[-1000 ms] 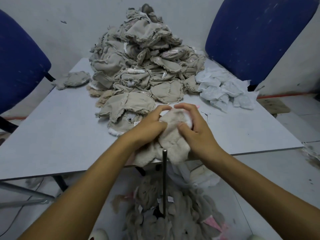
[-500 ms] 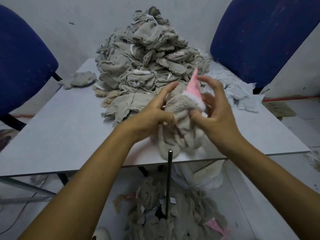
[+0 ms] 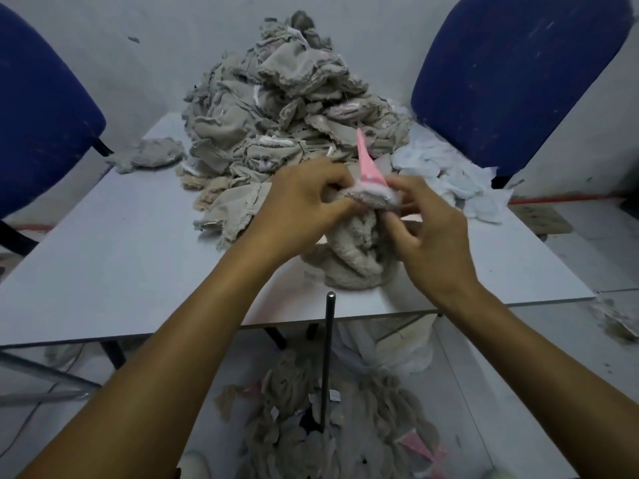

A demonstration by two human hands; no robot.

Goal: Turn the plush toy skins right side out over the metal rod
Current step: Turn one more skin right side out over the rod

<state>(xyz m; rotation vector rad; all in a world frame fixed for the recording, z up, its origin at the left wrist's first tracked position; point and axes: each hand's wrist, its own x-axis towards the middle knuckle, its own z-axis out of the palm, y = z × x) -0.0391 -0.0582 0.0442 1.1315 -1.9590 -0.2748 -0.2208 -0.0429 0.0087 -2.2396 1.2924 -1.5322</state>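
Note:
A beige fluffy plush skin (image 3: 352,257) with a pink pointed cone (image 3: 366,160) and white trim hangs above the table's front edge. My left hand (image 3: 304,205) grips its top from the left. From the right, my right hand (image 3: 432,233) pinches the trim under the cone. The thin dark metal rod (image 3: 326,357) stands upright below the skin, its rounded tip bare and just under the fabric. A tall heap of inside-out beige skins (image 3: 276,108) fills the back of the table.
The white table (image 3: 121,257) has a lone skin (image 3: 152,153) at the back left and white fabric pieces (image 3: 449,171) at the back right. Blue chairs (image 3: 511,74) stand on both sides. Finished fluffy skins (image 3: 311,426) lie on the floor around the rod's base.
The skin came up off the rod and the pink cone popped out on top. Both hands rose with it, then drew in close under the cone.

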